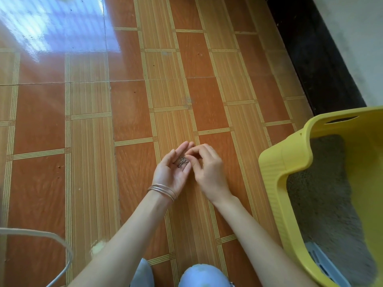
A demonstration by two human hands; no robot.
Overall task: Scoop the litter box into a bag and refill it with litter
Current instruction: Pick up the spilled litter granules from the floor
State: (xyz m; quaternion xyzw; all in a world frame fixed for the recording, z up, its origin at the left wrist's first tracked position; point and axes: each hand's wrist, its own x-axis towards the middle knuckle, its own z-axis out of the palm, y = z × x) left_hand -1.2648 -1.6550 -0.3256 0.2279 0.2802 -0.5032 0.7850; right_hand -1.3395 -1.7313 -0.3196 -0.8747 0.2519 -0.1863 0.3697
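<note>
From my head camera, the yellow litter box (294, 162) stood to the right of my hands, well apart from them, holding flat grey litter (323, 199). My left hand (174, 168) lay palm up, fingers relaxed, cupping a small pile of grey pellets (182, 161). My right hand (207, 168) curled beside it, fingertips pinching at the pile.
</note>
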